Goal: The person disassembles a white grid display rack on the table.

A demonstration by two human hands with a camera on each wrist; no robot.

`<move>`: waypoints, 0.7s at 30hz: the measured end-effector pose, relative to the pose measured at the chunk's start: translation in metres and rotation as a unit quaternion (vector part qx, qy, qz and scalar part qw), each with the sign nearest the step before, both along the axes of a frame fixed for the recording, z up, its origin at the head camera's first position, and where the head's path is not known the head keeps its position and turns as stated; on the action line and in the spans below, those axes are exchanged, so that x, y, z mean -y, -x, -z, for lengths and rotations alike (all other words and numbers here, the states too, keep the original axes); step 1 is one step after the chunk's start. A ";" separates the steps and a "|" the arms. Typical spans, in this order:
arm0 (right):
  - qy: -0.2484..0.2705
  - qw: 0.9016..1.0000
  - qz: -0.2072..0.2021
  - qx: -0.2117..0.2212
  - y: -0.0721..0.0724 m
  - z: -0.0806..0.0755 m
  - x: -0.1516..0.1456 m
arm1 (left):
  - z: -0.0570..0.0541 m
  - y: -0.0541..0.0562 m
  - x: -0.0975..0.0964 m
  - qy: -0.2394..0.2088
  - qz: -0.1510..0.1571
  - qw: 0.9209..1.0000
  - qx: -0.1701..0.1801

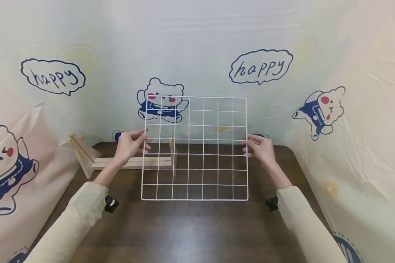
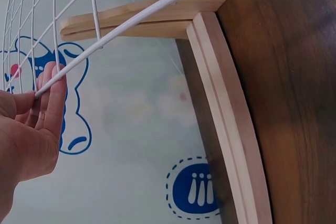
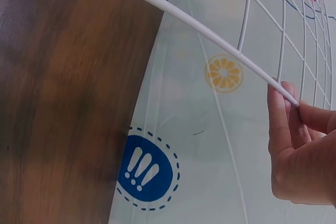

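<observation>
A white wire grid panel (image 1: 203, 154) is held up in front of me, its squares facing the head camera. My left hand (image 1: 130, 143) pinches the panel's left edge about halfway up. On the opposite edge, at much the same height, my right hand (image 1: 260, 147) pinches the thick outer wire. Both wrist views show thumb and fingers closing on that rim, as with the left hand (image 2: 37, 124) and the right hand (image 3: 302, 150). Behind the panel's left part lies a wooden stand (image 1: 133, 163), partly seen through the wires.
The stand has a long grooved bar (image 2: 226, 114) and an upright end piece (image 1: 82, 155) at its left. It rests toward the back left of the dark brown table (image 1: 187, 233). A printed cloth (image 1: 204, 40) hangs behind and along both sides.
</observation>
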State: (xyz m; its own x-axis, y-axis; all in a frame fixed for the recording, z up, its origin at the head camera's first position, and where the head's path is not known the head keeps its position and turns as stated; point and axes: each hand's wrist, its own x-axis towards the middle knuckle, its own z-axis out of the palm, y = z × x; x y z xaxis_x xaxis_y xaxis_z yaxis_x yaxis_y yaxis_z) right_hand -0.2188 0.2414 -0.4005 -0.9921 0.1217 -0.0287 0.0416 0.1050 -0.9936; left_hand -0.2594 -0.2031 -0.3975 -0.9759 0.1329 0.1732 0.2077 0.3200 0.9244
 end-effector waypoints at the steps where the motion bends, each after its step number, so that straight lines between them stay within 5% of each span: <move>1: 0.000 1.000 -0.001 0.002 0.000 0.000 -0.001 | 0.000 0.000 -0.001 -0.001 0.000 1.000 0.002; 21: -0.004 1.000 0.013 0.015 -0.002 0.005 -0.028 | 0.004 0.008 -0.030 -0.022 0.003 0.999 0.028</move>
